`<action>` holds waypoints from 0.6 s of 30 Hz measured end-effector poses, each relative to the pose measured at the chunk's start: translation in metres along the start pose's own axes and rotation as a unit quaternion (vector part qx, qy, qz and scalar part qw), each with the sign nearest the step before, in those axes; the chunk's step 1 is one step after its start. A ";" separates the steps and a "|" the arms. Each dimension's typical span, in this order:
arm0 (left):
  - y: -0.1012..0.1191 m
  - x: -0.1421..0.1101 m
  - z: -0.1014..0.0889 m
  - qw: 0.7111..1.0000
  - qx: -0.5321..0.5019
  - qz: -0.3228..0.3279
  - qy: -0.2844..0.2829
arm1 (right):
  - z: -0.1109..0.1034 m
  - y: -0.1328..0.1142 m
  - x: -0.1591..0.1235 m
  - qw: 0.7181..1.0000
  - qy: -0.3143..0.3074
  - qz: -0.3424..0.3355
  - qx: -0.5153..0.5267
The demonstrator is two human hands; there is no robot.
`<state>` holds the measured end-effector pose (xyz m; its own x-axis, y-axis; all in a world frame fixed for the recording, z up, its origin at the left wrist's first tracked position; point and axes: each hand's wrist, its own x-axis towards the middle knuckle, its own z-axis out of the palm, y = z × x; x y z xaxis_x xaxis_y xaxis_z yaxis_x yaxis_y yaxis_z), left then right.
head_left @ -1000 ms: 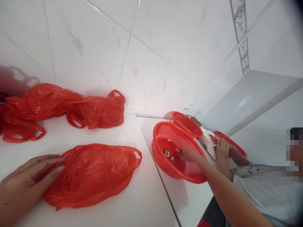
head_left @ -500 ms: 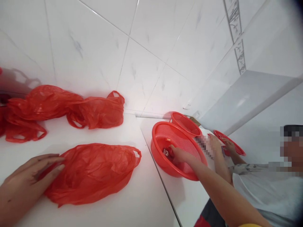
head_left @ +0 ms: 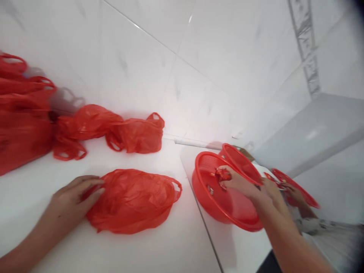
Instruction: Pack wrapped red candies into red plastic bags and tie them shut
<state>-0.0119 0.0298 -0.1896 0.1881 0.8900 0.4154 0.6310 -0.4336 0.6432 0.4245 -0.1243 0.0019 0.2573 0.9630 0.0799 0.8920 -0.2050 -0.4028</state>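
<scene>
A thin red plastic bag [head_left: 133, 201] lies on its side on the white table, one handle loop toward the basket. My left hand [head_left: 76, 199] is at its left end, thumb and fingers closed around the bunched plastic. Off to the right, my right hand [head_left: 237, 182] reaches into a red plastic basket [head_left: 209, 204] with mesh sides. Its fingers are closed on small shiny red-wrapped packets [head_left: 223, 174], kind unclear. Another small packet [head_left: 210, 189] lies on the basket floor beside the hand.
Filled red bags [head_left: 25, 121] stand at the far left; crumpled red bags [head_left: 142, 134] lie along the tiled wall. A second red basket [head_left: 241, 163] is behind the first. At right, a co-worker's hands [head_left: 294, 193] are near a shallow red basket [head_left: 305, 189]. A seam divides the tabletops.
My right hand has lifted from the basket's floor with red packets in its fingers. My left hand stays at the bag. The view has shifted left, showing more filled bags.
</scene>
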 end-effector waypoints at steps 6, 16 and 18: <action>0.019 -0.001 -0.010 0.999 -0.019 -0.029 -0.030 | 0.034 -0.082 0.000 0.990 -0.061 -0.131 -0.010; 0.019 -0.002 -0.012 1.000 -0.014 0.006 -0.026 | 0.134 -0.165 0.009 0.897 -0.159 -0.360 -0.200; 0.017 -0.002 -0.012 1.000 -0.018 0.003 -0.026 | 0.138 -0.169 0.008 0.896 -0.142 -0.370 -0.200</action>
<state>-0.0101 0.0190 -0.1717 0.2303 0.8933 0.3861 0.6022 -0.4425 0.6645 0.2242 -0.0580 -0.0550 -0.5145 0.8548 -0.0674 0.8555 0.5171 0.0276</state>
